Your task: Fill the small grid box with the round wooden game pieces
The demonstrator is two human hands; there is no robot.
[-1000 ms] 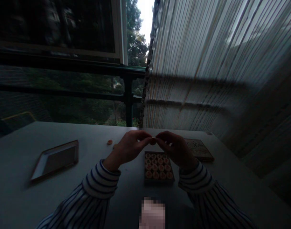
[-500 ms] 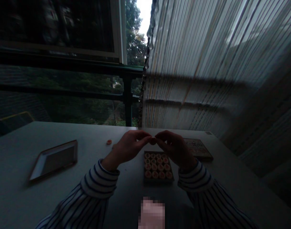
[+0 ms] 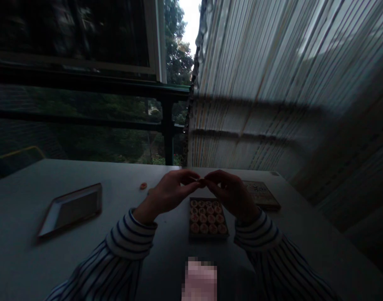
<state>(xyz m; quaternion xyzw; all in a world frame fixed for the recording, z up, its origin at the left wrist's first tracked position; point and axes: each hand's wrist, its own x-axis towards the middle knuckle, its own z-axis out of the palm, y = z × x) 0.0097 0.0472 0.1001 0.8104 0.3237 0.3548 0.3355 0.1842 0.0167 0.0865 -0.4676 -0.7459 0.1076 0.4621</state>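
My left hand [image 3: 169,189] and my right hand [image 3: 230,191] meet above the table, fingertips pinched together on one small round Chinese chess piece [image 3: 201,182]. Fingers cover most of that piece, so its face is hidden. Just below and nearer to me, a shallow box [image 3: 209,237] holds rows of round Chinese chess pieces [image 3: 212,218] with characters on top. Beyond my left hand, one loose piece [image 3: 143,186] lies on the table. Another small thing [image 3: 150,191], perhaps a piece, shows partly behind my left hand.
An open tray-like lid [image 3: 69,207] rests on the left of the white table [image 3: 116,255]. A flat printed box or lid [image 3: 260,195] is to the right, partly behind my right hand. A striped curtain [image 3: 257,83] and a railing [image 3: 168,138] stand behind the table.
The piece between my fingertips has tilted, so less of it shows. Both hands stay in nearly the same place.
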